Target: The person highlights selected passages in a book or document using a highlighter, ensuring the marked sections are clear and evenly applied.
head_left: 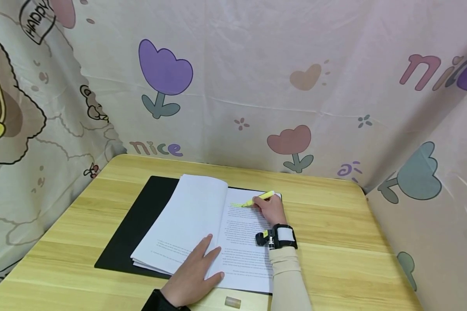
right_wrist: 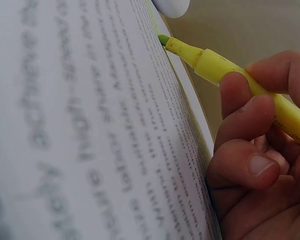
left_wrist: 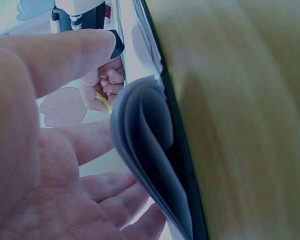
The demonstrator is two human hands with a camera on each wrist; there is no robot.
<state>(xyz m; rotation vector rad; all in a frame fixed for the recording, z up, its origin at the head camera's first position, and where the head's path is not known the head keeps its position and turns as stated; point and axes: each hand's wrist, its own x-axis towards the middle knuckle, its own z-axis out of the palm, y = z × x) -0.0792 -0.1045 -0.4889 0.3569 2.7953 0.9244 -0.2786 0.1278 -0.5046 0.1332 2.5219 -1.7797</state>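
Observation:
My right hand (head_left: 271,210) pinches a yellow highlighter (head_left: 263,196) between thumb and fingers. Its green-tinted tip (right_wrist: 163,39) is at a line of text near the top of the right-hand printed page (head_left: 243,242), where yellow-green marks (head_left: 236,205) show. My left hand (head_left: 194,272) lies with fingers spread across the lower part of the open booklet, over the fold between the pages. Left of the fold, the mostly blank page (head_left: 190,216) curves up; in the left wrist view its page edges (left_wrist: 140,115) bulge in a loop beside the fingers.
Under the booklet lies a black folder (head_left: 136,224), sticking out on the left. A small brownish-grey piece (head_left: 232,302) rests near the table's front edge. The wooden table (head_left: 331,242) meets a patterned cloth (head_left: 233,86) at the back and sides.

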